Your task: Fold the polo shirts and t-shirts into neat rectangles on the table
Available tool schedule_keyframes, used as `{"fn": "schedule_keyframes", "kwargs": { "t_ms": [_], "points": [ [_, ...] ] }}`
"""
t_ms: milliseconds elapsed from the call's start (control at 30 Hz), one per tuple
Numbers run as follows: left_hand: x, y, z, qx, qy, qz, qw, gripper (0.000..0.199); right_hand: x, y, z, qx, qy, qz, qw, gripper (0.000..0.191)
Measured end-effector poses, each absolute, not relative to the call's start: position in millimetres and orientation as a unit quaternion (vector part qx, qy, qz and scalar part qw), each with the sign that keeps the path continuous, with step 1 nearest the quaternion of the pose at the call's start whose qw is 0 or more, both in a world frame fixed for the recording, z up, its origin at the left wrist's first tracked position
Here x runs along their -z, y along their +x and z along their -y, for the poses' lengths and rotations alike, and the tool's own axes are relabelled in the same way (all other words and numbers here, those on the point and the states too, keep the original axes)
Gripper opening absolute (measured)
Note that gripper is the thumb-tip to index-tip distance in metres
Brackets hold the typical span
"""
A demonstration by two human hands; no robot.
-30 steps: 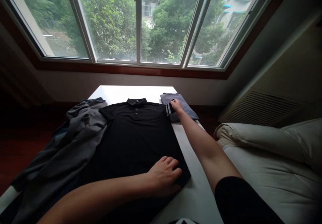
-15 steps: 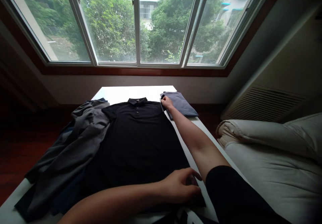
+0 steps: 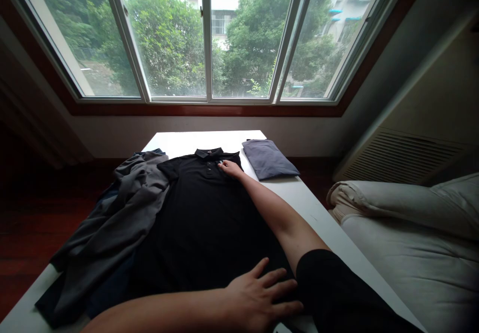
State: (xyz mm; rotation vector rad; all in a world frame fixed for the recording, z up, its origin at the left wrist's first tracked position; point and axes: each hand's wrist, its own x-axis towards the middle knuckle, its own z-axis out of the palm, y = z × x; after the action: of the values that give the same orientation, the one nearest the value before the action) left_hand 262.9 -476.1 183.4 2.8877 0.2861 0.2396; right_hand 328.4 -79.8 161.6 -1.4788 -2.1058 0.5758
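Observation:
A black polo shirt (image 3: 209,223) lies spread on the white table, its collar toward the window. My right hand (image 3: 230,168) is pinched on the shirt's right sleeve, which is folded inward over the chest beside the buttons. Near the shirt's lower right part, my left hand (image 3: 264,293) lies flat with its fingers spread, holding nothing. To the left of the shirt is a loose heap of grey and dark blue clothes (image 3: 138,198). A folded grey garment (image 3: 269,158) rests at the table's far right corner.
The white table (image 3: 299,198) stands below a wide window (image 3: 243,108) with a reddish-brown frame. On the right are a pale cushioned seat (image 3: 404,258) and a slatted vent (image 3: 396,153). Dark red flooring shows on the left.
My right hand has moved left, bringing the sleeve in over the shirt's chest. My left hand has opened from a curled pose and spread flat. The view has shifted slightly.

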Motion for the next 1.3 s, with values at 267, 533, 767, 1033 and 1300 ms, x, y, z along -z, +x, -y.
{"fn": "schedule_keyframes", "kwargs": {
  "t_ms": [267, 533, 767, 1033, 1300],
  "points": [
    [-180, 265, 475, -0.105, 0.989, -0.107, 0.0, 0.061, -136, 345, 77, -0.048, -0.612, 0.771, 0.171, 0.052],
    [-162, 273, 478, -0.115, 0.982, -0.068, -0.133, 0.051, -146, 357, 52, -0.078, -0.623, 0.774, 0.077, 0.07],
    [-166, 279, 480, -0.081, 0.99, -0.031, -0.111, 0.043, -139, 333, 60, -0.044, -0.617, 0.775, 0.125, 0.061],
    [-224, 224, 406, -0.21, 0.922, -0.256, 0.202, 0.036, -134, 360, 60, -0.063, -0.634, 0.761, 0.124, 0.064],
    [-223, 89, 225, -0.256, 0.632, -0.726, 0.09, 0.027, -129, 359, 56, -0.057, -0.633, 0.761, 0.131, 0.063]
  ]
}}
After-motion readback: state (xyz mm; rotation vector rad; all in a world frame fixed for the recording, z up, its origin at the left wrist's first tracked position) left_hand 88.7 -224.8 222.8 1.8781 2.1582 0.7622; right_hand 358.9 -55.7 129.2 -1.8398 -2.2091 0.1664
